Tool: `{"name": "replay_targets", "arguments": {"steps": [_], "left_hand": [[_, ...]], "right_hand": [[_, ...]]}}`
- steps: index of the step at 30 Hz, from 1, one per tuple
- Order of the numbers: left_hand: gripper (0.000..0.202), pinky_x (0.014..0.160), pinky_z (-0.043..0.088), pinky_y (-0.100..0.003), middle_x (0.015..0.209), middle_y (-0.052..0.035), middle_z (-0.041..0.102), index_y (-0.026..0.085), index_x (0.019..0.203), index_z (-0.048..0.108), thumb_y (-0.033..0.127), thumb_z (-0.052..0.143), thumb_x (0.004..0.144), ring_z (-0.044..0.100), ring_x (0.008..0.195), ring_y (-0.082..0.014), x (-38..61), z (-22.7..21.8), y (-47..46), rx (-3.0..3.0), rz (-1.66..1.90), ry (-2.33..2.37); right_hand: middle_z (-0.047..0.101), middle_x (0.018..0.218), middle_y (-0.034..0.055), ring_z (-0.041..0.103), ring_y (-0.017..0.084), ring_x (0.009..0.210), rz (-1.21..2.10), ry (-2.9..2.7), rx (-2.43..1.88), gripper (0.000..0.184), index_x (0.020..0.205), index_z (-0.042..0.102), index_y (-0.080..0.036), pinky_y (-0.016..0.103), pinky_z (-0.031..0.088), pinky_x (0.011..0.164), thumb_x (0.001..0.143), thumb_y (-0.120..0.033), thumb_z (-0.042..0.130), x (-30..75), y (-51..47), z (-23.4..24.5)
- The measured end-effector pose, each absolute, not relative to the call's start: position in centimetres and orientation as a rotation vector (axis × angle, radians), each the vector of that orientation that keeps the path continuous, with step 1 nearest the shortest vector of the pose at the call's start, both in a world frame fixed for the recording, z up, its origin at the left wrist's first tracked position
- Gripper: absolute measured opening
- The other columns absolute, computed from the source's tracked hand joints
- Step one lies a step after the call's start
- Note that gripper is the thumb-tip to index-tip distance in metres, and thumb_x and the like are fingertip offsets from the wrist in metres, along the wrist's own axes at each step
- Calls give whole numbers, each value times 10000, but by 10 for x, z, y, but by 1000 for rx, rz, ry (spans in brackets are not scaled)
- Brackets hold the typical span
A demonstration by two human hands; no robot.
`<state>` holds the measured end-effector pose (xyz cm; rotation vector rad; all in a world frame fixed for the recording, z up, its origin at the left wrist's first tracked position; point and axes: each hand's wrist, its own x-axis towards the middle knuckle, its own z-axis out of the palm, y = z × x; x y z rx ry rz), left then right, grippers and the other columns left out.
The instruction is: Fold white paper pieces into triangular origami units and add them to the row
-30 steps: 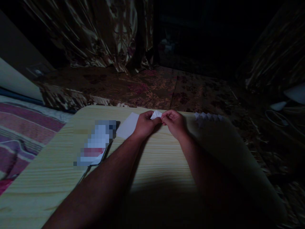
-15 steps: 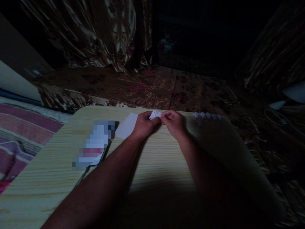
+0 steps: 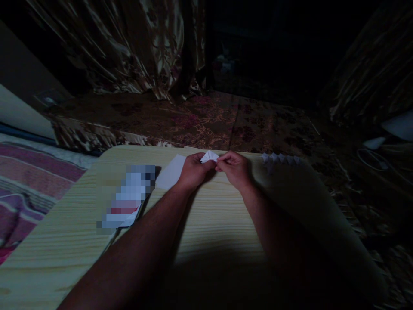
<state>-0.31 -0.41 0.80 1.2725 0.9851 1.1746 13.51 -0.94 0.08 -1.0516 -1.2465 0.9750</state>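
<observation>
A small folded piece of white paper (image 3: 209,156) is held between my two hands near the far edge of the table. My left hand (image 3: 195,170) grips its left side, with the thumb across the front. At its right corner, the fingertips of my right hand (image 3: 234,168) are pinched together on the paper. White paper sheets (image 3: 171,171) lie flat on the table just left of my left hand, partly covered by it. Several small folded paper pieces (image 3: 281,159) form a row to the right of my right hand, in dim light.
On the left of the wooden table (image 3: 219,224) lies a phone-like device (image 3: 130,200), its screen blurred out, with a cable running from it. A striped bedspread (image 3: 35,172) is at far left. Behind the table is a ledge with patterned cloth (image 3: 200,116); a white cord (image 3: 371,159) lies at right.
Both hands stay almost in place, still on the folded paper. The paper has tilted slightly and shifted a little to the left. The view has moved very slightly.
</observation>
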Motion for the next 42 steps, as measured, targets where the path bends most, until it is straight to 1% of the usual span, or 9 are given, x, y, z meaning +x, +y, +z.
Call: {"name": "replay_targets", "arguments": {"steps": [9,16,25,30,33,36,39,40,42], "left_hand": [[116,419,229,-220,522,28,532,140,672,622,245,661,639,394,429,-74,-6,8,-3,1257,1158,1002],[112,423,240,-223,501,27,522,145,631,596,234,664,628,397,417,-75,-6,9,-1,1227,1152,964],[124,437,280,-230,518,9,551,142,624,598,226,689,630,428,435,-84,-8,7,0,1193,1141,888],[162,451,317,-232,563,-9,589,145,657,618,290,690,655,458,450,-92,-8,8,0,1186,1121,912],[200,434,311,-233,548,-10,583,148,656,617,338,676,683,452,438,-94,-9,7,1,1194,1122,948],[176,415,295,-232,520,-2,564,148,660,619,315,670,683,440,422,-93,-9,4,3,1209,1135,979],[152,420,305,-229,545,-6,582,142,676,626,287,671,677,450,430,-91,-9,3,4,1186,1150,966],[150,427,315,-228,551,-9,587,141,669,621,279,678,671,459,438,-91,-9,3,3,1171,1160,956],[169,435,327,-228,539,-7,579,141,656,608,287,694,661,466,438,-93,-8,5,3,1129,1178,941]], "right_hand": [[639,647,-24,650,131,583,963,-1267,-1010,65,673,597,-192,244,527,556,677,-221,655,133,-11,-1],[628,684,-23,645,127,619,920,-1328,-984,66,666,592,-200,255,537,597,703,-229,638,133,-10,-5],[621,731,-11,623,128,670,828,-1401,-968,100,630,589,-203,258,524,631,713,-227,641,133,-9,-8],[627,736,-12,616,127,674,833,-1404,-992,79,654,592,-204,260,522,647,716,-229,635,136,-9,-9],[633,740,-11,618,129,678,839,-1413,-983,76,658,591,-207,267,527,656,719,-228,631,136,-9,-9],[637,741,-7,627,136,692,845,-1429,-981,72,661,592,-210,276,534,664,721,-230,627,135,-9,-9],[630,693,-15,637,135,652,913,-1391,-982,48,702,588,-208,271,534,632,718,-235,625,134,-10,-6],[625,676,-21,638,132,633,949,-1366,-979,55,730,586,-207,264,532,613,710,-232,630,134,-11,-5],[620,660,-36,639,128,609,1024,-1307,-967,128,791,572,-210,247,524,576,687,-223,645,135,-12,0]]}}
